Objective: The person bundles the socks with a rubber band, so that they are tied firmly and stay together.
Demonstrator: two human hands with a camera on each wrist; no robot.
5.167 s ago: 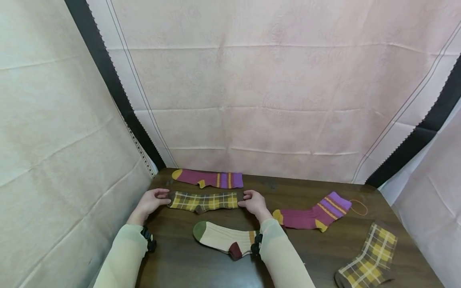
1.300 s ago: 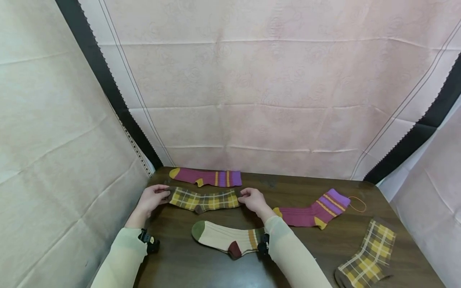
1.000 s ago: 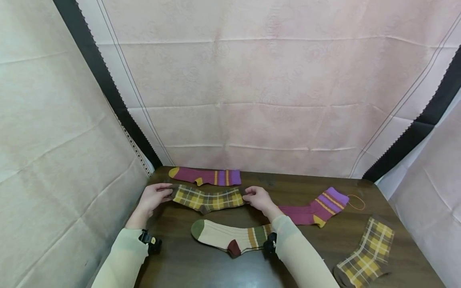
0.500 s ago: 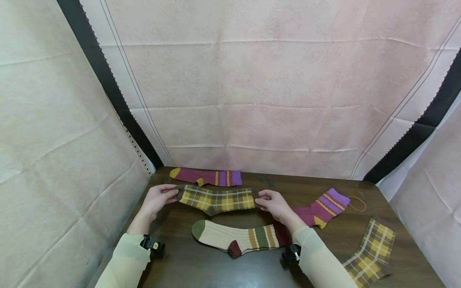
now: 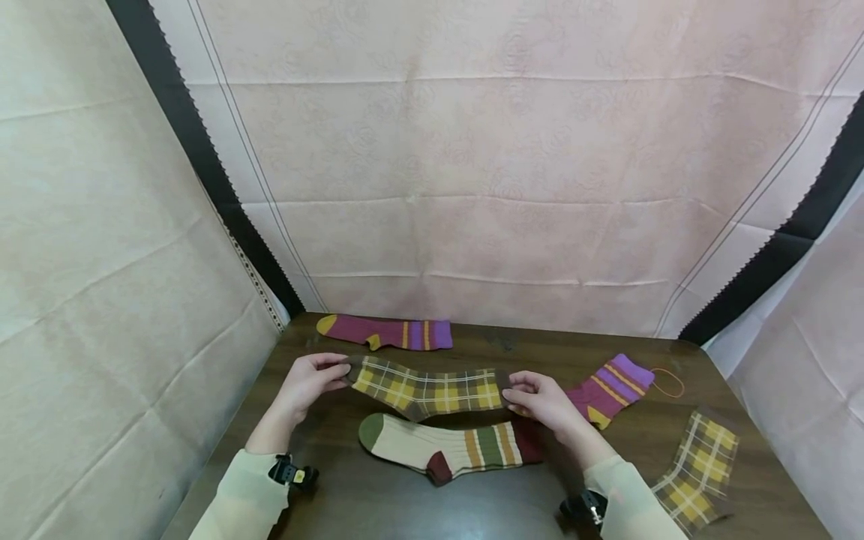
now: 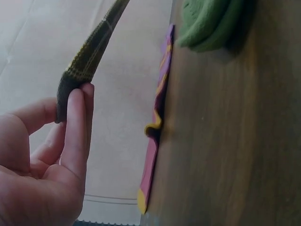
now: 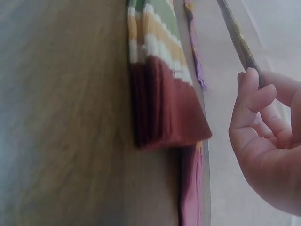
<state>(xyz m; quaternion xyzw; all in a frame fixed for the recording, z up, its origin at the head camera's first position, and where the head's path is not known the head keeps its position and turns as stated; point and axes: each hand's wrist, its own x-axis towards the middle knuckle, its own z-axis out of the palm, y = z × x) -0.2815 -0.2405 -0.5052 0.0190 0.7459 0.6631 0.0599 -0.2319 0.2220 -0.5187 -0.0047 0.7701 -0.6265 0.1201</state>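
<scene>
A yellow-and-brown plaid sock is stretched between my two hands, raised off the table. My left hand pinches its dark toe end between thumb and fingers, also plain in the left wrist view. At the other end, the dark cuff is pinched by my right hand. Just below the held sock lies a cream sock with a green toe, maroon heel and striped cuff; in the right wrist view its maroon cuff appears thick and layered.
Along the table's back edge lies a purple sock with yellow toe and heel. Another purple sock, with a loop of string, lies right of my right hand, partly hidden by it. A second plaid sock rests on the table at far right.
Earlier the plaid sock lay near the table between my hands. Both hands have since lifted it and carried it rightward and nearer, uncovering the cream sock's cuff.
</scene>
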